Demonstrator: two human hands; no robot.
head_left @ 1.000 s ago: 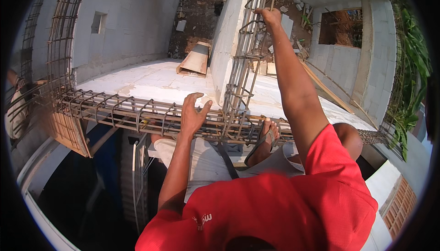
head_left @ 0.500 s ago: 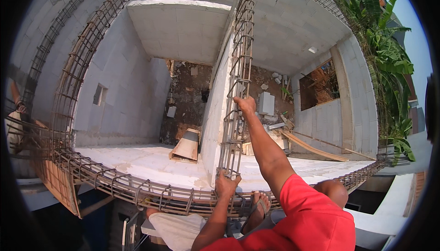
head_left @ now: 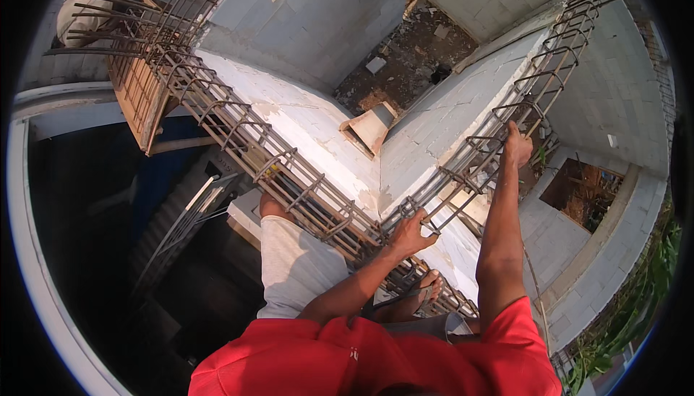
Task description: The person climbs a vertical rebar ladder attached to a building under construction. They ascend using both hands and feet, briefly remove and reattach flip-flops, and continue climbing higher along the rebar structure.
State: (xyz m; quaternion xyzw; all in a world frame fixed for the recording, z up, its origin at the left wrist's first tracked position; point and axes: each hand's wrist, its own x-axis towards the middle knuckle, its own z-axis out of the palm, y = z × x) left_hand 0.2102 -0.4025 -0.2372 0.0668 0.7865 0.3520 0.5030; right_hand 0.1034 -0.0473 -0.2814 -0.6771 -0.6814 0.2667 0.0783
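Observation:
A long rebar cage (head_left: 463, 177), bars tied with square stirrups, lies along the top of the grey block wall (head_left: 437, 118) that runs away to the upper right. My right hand (head_left: 517, 147) is closed around its side bar, farther along with the arm stretched out. Close to my body, my left hand (head_left: 410, 237) grips the near end of this cage, its fingers curled over the bars. That end meets a second rebar cage (head_left: 267, 154) along the front wall, crossing before my knees. My sandalled foot (head_left: 426, 291) rests by the junction.
A wooden trough-like form (head_left: 372, 127) stands in the corner below. Another person's leg (head_left: 90, 16) shows at the upper left, beside protruding bars and a wooden formwork panel (head_left: 137, 100). A deep drop with a metal ladder-like frame (head_left: 184, 226) lies at left. Rubble covers the room floor.
My view has swung to the left, so the cage now slants to the upper right. Both hands remain on the cage bars.

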